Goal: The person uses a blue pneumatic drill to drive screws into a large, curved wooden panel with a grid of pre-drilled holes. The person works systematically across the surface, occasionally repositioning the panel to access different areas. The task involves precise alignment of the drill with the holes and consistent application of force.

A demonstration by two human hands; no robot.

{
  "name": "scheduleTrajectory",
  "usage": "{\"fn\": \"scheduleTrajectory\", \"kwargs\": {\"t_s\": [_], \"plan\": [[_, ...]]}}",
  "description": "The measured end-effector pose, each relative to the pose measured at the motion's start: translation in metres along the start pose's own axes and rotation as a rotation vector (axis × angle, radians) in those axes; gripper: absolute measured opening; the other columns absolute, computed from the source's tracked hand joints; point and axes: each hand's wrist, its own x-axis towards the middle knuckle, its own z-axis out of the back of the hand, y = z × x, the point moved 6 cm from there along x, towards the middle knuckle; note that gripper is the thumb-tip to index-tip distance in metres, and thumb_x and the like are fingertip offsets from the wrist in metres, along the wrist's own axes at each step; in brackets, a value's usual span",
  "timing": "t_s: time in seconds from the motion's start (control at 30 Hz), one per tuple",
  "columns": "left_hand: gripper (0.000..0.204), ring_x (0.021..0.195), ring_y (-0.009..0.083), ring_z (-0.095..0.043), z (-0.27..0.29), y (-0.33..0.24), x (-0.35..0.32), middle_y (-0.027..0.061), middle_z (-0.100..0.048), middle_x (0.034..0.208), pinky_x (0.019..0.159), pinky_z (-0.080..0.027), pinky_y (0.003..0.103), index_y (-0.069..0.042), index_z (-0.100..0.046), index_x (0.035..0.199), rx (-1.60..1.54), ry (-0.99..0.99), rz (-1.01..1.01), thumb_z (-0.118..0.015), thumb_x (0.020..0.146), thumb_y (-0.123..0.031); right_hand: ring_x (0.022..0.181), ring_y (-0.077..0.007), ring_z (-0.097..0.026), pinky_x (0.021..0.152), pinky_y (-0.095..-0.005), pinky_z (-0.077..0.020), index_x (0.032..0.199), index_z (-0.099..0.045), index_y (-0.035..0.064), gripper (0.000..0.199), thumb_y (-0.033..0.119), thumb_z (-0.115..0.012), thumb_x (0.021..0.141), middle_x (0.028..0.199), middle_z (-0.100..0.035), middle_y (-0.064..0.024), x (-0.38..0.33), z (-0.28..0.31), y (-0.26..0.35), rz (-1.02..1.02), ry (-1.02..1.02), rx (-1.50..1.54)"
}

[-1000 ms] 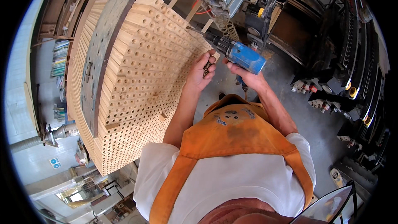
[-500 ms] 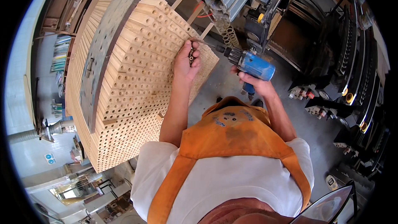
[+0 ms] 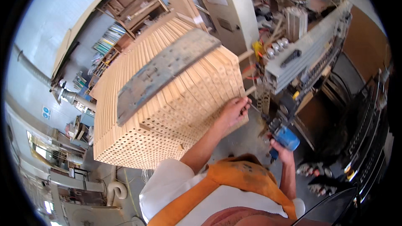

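1. A grey curved band (image 3: 165, 73) lies across the top of the timber.
2. A pale metal machine (image 3: 310, 54) stands to the right, with round knobs (image 3: 278, 44) on its near end.
3. A wooden shelf unit (image 3: 134, 8) stands behind, with a row of books (image 3: 109, 38) below it.
4. A grey duct (image 3: 31, 71) runs down the left wall to a metal fitting (image 3: 67, 96).
5. A white hose (image 3: 117, 189) coils on the grey floor (image 3: 247, 140).
6. Dark racks (image 3: 364, 129) line the right edge.
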Motion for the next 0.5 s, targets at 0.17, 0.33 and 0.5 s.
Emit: {"fn": "scheduleTrajectory", "kwargs": {"t_s": [0.17,0.33,0.5], "plan": [[0.024,0.058,0.006,-0.045,-0.006,-0.011,-0.001,-0.0004,-0.05,0.076,0.042,-0.031,0.018,-0.001,-0.056,0.103,0.118,0.094,-0.028,-0.049,0.099,-0.024,0.099,-0.0191,-0.063,0.075,-0.0299,-0.0497,0.122,-0.056,0.0037,0.041,0.009,-0.068,0.083,0.11,-0.065,-0.0069,-0.011,-0.011,-0.001,-0.001,0.002,0.105],[0.024,0.057,0.0061,-0.046,-0.01,0.001,0.007,-0.0012,-0.051,0.073,0.044,-0.035,0.018,-0.002,-0.058,0.103,-0.089,0.031,-0.032,-0.05,0.098,-0.024,0.085,-0.0129,-0.061,0.069,-0.0254,-0.0469,0.111,-0.064,0.0046,0.027,0.01,-0.068,0.084,0.099,-0.067,-0.0035,-0.01,-0.011,0.004,0.029,-0.068,0.035],[0.026,0.06,0.0076,-0.046,-0.017,0.007,0.015,-0.0014,-0.051,0.075,0.041,-0.031,0.017,-0.007,-0.059,0.112,-0.393,-0.009,-0.057,-0.052,0.097,-0.027,0.089,-0.0091,-0.058,0.079,-0.026,-0.0469,0.11,-0.066,0.0073,0.022,0.013,-0.066,0.089,0.1,-0.067,0.0012,-0.004,-0.026,0.006,0.07,-0.106,-0.228]]}}
